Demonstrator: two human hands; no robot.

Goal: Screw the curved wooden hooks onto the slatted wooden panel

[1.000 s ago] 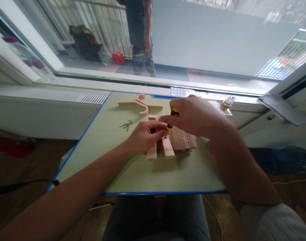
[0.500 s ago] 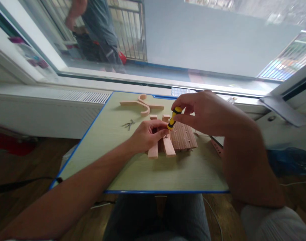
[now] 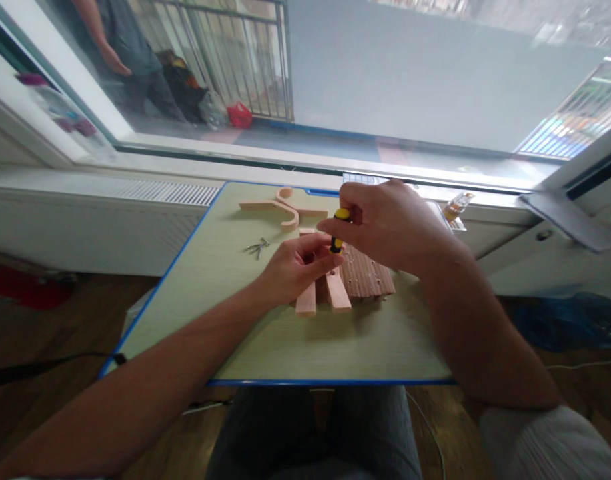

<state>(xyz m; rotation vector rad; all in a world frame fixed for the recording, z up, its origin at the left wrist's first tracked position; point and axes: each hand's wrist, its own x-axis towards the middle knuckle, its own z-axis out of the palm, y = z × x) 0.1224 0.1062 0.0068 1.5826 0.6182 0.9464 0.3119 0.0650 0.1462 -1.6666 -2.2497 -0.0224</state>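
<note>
In the head view my right hand (image 3: 385,217) is closed round the top of a yellow-and-black screwdriver (image 3: 337,239), held nearly upright. My left hand (image 3: 298,267) pinches thumb and forefinger about the screwdriver's lower end; the tip is hidden there. Below them lies a pale wooden strip (image 3: 339,293), with a small dark screw or hole just under my left thumb. A second wooden strip (image 3: 306,301) runs beside it, partly under my left hand. Both rest on a brown ridged board (image 3: 368,275) dotted with small holes.
Several loose screws (image 3: 258,247) lie on the blue-edged table (image 3: 225,320) to the left. Curved wooden pieces (image 3: 288,208) sit near its far edge. A small bottle (image 3: 457,206) stands on the right by the sill. Behind the window a person (image 3: 135,60) is outside.
My right hand and the screwdriver have shifted left, and the screwdriver is more upright. My left hand has stayed nearly in place. The person outside has moved left.
</note>
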